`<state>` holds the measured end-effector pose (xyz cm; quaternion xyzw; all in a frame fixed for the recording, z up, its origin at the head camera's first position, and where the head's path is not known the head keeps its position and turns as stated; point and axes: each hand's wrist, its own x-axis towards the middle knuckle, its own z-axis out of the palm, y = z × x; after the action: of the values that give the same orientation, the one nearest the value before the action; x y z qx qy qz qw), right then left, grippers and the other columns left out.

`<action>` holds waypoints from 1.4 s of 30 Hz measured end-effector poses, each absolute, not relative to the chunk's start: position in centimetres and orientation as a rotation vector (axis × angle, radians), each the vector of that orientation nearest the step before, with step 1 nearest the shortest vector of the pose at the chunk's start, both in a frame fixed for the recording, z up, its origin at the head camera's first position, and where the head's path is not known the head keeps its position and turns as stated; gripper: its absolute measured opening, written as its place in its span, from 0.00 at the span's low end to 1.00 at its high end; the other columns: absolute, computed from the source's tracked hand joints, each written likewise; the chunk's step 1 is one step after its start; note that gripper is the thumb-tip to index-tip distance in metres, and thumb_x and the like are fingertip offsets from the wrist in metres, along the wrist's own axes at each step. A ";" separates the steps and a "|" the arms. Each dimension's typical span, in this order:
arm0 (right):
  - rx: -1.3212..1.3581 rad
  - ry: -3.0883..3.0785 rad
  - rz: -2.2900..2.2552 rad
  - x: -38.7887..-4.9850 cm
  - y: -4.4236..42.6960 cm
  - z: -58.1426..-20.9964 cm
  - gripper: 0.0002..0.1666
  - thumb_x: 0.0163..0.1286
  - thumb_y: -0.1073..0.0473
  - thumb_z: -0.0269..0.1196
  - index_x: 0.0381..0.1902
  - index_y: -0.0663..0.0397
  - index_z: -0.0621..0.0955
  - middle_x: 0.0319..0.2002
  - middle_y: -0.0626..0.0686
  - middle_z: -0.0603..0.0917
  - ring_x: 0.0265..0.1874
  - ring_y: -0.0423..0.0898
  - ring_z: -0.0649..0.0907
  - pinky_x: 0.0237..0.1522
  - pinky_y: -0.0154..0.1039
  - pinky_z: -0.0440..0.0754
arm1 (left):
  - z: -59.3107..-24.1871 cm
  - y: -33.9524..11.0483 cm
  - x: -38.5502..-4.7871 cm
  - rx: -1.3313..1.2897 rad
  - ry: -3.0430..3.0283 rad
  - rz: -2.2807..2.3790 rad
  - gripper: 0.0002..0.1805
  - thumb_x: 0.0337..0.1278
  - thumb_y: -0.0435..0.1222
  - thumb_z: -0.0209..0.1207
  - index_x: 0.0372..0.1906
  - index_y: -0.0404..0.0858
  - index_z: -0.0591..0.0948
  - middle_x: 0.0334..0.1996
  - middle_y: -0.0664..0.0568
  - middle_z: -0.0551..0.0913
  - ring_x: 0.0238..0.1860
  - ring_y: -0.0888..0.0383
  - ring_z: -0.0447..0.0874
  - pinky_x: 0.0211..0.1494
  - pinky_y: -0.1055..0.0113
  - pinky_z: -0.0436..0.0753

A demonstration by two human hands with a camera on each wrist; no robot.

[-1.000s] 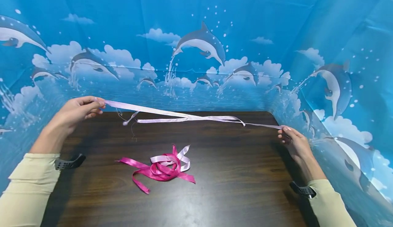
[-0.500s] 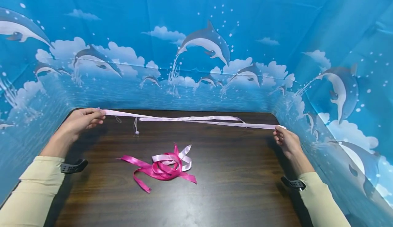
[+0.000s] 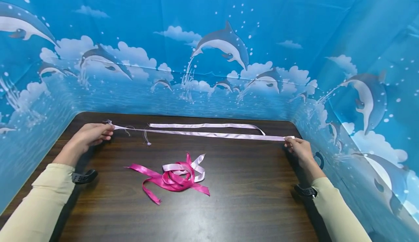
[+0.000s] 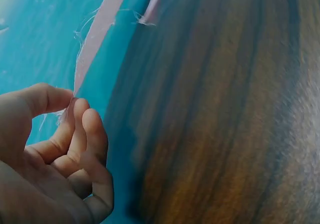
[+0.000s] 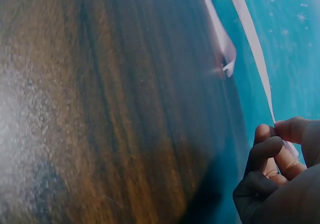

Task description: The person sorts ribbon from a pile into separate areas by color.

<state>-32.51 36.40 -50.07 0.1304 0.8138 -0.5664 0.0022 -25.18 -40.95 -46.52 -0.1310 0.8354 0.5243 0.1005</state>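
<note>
A pale pink ribbon (image 3: 209,134) is stretched between both hands near the table's far edge. My left hand (image 3: 90,137) pinches its left end between thumb and forefinger; in the left wrist view frayed threads stick out by the left hand (image 4: 60,149). My right hand (image 3: 300,150) pinches the other end, and in the right wrist view a short tip shows past the right hand's fingers (image 5: 287,164). Just behind it lies a second pale pink ribbon (image 3: 203,125), bent at its right end. Loose threads with a small knot (image 3: 148,143) are near the left part.
Nearer on the dark wooden table (image 3: 245,205) lies a tangle of bright pink ribbon (image 3: 176,182) with a pale pink ribbon (image 3: 199,168) looped through it. A blue dolphin-print cloth (image 3: 209,100) rises behind the table and at its sides.
Both hands have come down, the right one also moving left. The held ribbon, which crossed the second ribbon before, now runs in front of it, apart from it.
</note>
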 end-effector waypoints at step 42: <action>0.208 3.017 -1.169 -31.5 35.5 -47.6 0.30 0.76 0.44 0.59 0.55 0.69 0.79 0.47 0.67 0.83 0.41 0.59 0.82 0.41 0.50 0.80 | -45.6 -38.4 -25.1 -0.311 2.695 1.373 0.41 0.74 0.60 0.50 0.61 0.21 0.72 0.40 0.42 0.86 0.35 0.56 0.85 0.39 0.59 0.82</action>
<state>-31.53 35.49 -47.64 0.0641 0.9293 -0.3601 -0.0502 -25.05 -38.36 -45.59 -0.1023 0.8853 0.4508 0.0505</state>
